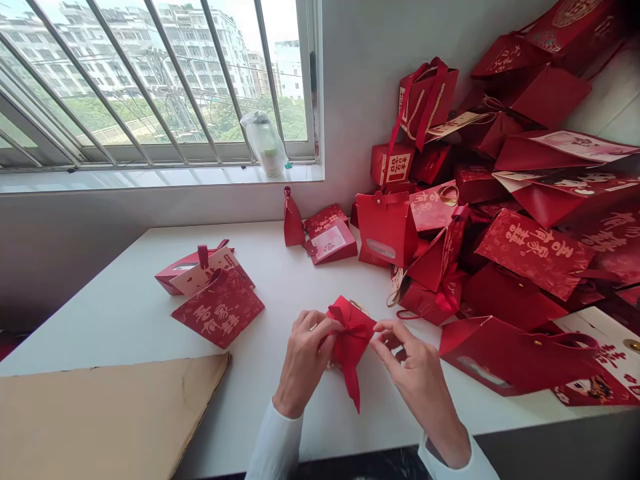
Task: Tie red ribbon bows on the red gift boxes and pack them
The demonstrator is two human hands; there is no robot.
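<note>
Two hands meet in the middle of our view, and between them we hold a small red gift bag (350,337), its red ribbon (353,383) hanging in a long tail toward us. The bag is up in the hands, over the white counter (115,327). Our left hand (304,363) is closed around the bag's left side, its fingers pressed over the ribbon. Our right hand (417,380) is curled into a pinch at the bag's right edge, though we cannot tell whether it grips anything.

Farther along the counter, we see a flat red gift bag (219,307) to the left and a small red box (330,241) straight ahead. A heap of red gift bags (530,253) rises to the right against the wall. A brown cardboard sheet (100,413) lies near us on the left, and a plastic bag (264,143) stands on the windowsill (150,179) below the barred window (150,80).
</note>
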